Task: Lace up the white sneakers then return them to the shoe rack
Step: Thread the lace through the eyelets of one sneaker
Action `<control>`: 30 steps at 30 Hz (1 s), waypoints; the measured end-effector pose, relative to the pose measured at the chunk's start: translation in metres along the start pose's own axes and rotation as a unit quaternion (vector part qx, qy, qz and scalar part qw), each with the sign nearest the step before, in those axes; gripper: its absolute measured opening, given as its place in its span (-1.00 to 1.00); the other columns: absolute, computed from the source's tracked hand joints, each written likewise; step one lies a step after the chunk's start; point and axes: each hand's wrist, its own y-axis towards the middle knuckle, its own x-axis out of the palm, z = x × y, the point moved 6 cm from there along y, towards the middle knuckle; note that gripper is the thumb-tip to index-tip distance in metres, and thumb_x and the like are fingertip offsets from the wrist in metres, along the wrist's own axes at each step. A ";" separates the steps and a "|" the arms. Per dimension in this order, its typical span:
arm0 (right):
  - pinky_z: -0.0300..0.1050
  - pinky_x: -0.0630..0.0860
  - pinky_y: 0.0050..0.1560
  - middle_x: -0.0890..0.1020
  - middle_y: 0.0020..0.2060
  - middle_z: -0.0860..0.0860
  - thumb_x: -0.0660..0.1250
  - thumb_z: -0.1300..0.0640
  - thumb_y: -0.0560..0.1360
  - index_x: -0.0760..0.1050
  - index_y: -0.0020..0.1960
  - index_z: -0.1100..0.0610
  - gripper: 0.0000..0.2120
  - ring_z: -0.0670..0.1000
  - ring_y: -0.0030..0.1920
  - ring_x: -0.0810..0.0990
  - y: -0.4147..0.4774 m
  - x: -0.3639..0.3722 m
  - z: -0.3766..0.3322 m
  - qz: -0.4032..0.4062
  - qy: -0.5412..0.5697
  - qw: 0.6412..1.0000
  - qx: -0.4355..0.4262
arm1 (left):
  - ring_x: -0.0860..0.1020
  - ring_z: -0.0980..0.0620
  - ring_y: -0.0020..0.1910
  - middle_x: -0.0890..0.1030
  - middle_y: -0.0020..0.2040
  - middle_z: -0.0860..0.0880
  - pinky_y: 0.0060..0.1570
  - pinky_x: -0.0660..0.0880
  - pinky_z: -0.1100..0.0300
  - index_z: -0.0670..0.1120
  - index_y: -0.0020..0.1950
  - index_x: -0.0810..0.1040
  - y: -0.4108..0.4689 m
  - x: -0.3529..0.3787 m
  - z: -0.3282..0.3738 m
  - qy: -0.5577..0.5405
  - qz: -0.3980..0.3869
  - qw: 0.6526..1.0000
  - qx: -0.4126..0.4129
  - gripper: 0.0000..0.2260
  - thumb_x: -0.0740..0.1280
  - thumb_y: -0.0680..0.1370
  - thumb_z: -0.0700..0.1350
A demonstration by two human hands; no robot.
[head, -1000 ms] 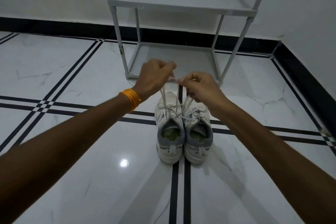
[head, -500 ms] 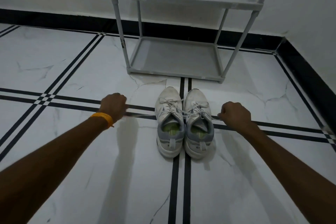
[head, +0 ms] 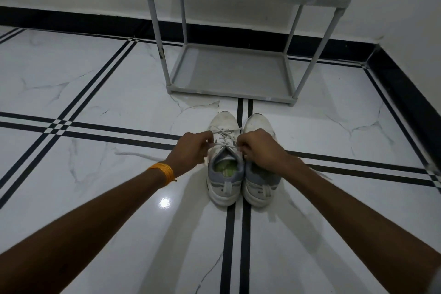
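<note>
Two white sneakers with grey collars stand side by side on the floor, toes toward the rack: the left sneaker and the right sneaker. My left hand pinches a white lace at the left sneaker's left side. My right hand grips the other lace end at that shoe's right side and covers much of the right sneaker's top. The lace crosses the upper eyelets between my hands. The grey two-tier shoe rack stands just beyond the toes with both shelves bare.
White marble floor tiles with black double stripes run under the shoes. A black skirting and white walls close off the back and the right side. An orange band is on my left wrist.
My hands held the lace ends high, then pulled them out wide to both sides; now both hands have come back in to the left sneaker's top.
</note>
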 end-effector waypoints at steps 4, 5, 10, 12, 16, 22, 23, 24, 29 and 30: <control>0.05 0.54 -0.19 0.66 -0.20 0.17 0.23 0.18 0.50 0.56 -0.09 0.15 -0.87 0.18 -0.17 0.59 -0.008 0.007 0.015 0.020 -0.033 0.999 0.026 | 0.61 -0.10 -0.19 0.68 -0.11 -0.07 -0.22 0.50 0.13 -0.07 0.03 0.50 0.000 0.006 -0.002 0.206 -0.044 0.974 0.083 -0.88 0.34 0.54 -0.25; 0.04 0.53 -0.22 0.65 -0.21 0.18 0.23 0.17 0.50 0.54 -0.09 0.16 -0.87 0.20 -0.18 0.59 -0.011 0.013 0.016 0.019 -0.039 0.999 0.026 | 0.61 -0.10 -0.18 0.68 -0.10 -0.07 -0.21 0.51 0.12 -0.07 0.04 0.51 -0.001 0.007 -0.004 0.212 -0.050 0.972 0.091 -0.86 0.34 0.53 -0.26; 0.03 0.52 -0.25 0.65 -0.20 0.19 0.21 0.16 0.50 0.50 -0.08 0.16 -0.89 0.22 -0.19 0.61 -0.011 0.025 0.021 0.010 -0.054 0.998 0.035 | 0.59 -0.11 -0.16 0.66 -0.09 -0.10 -0.20 0.50 0.12 -0.07 0.06 0.50 -0.005 0.014 -0.006 0.225 -0.058 0.970 0.078 -0.83 0.34 0.51 -0.26; -0.02 0.47 -0.26 0.66 -0.18 0.18 0.23 0.16 0.51 0.52 -0.07 0.17 -0.88 0.20 -0.15 0.61 -0.011 0.022 0.019 0.003 -0.057 0.998 0.035 | 0.59 -0.12 -0.17 0.66 -0.09 -0.11 -0.20 0.52 0.10 -0.08 0.05 0.50 -0.003 0.014 -0.006 0.222 -0.056 0.971 0.072 -0.87 0.33 0.53 -0.24; 0.01 0.37 0.01 0.67 -0.15 0.05 0.28 0.03 0.53 0.60 -0.13 0.07 -0.83 0.07 -0.02 0.56 -0.015 0.002 0.015 -0.018 -0.071 0.995 0.072 | 0.57 -0.08 -0.15 0.68 -0.10 -0.11 -0.16 0.50 0.13 -0.09 0.00 0.53 -0.002 0.009 -0.014 0.181 -0.036 0.983 0.022 -0.92 0.29 0.60 -0.11; -0.13 0.44 0.23 0.73 0.00 -0.03 0.30 0.02 0.57 0.61 -0.19 0.17 -0.73 -0.11 0.13 0.63 -0.026 -0.026 -0.003 0.019 0.488 0.863 0.129 | 0.60 0.02 0.05 0.68 0.00 -0.05 0.03 0.49 0.18 -0.22 -0.02 0.64 -0.008 -0.018 -0.004 -0.271 -0.013 0.953 -0.137 -0.72 0.28 0.61 -0.02; -0.13 0.42 0.26 0.72 0.05 -0.01 0.28 0.04 0.59 0.59 -0.15 0.19 -0.74 -0.08 0.18 0.62 -0.024 -0.021 -0.004 0.036 0.535 0.833 0.138 | 0.59 0.01 0.12 0.68 0.05 -0.06 0.11 0.46 0.16 -0.26 0.01 0.62 -0.009 -0.017 -0.001 -0.345 -0.004 0.925 -0.157 -0.69 0.26 0.62 -0.02; -0.14 0.43 0.26 0.71 0.07 0.01 0.26 0.07 0.60 0.58 -0.07 0.22 -0.76 -0.03 0.19 0.62 -0.022 -0.015 -0.006 0.052 0.579 0.800 0.150 | 0.58 -0.01 0.18 0.68 0.09 -0.06 0.19 0.44 0.12 -0.29 0.01 0.60 -0.009 -0.015 0.003 -0.402 0.009 0.900 -0.167 -0.67 0.23 0.63 -0.02; -0.22 0.62 -0.17 0.70 -0.10 0.11 0.21 0.22 0.62 0.53 0.13 0.31 -0.80 -0.01 -0.11 0.71 -0.018 0.008 -0.013 0.080 0.714 0.665 0.206 | 0.65 -0.08 0.13 0.69 0.10 -0.13 0.13 0.55 0.05 -0.20 0.04 0.54 -0.007 0.000 0.019 -0.522 0.052 0.834 -0.171 -0.73 0.19 0.66 -0.03; -0.26 0.59 -0.24 0.70 -0.12 0.08 0.21 0.21 0.62 0.54 0.15 0.30 -0.78 -0.06 -0.18 0.70 -0.017 0.010 -0.013 0.076 0.703 0.674 0.213 | 0.65 -0.06 0.11 0.68 0.09 -0.14 0.07 0.58 0.11 -0.21 0.08 0.54 -0.006 0.001 0.022 -0.521 0.062 0.834 -0.171 -0.74 0.20 0.66 -0.03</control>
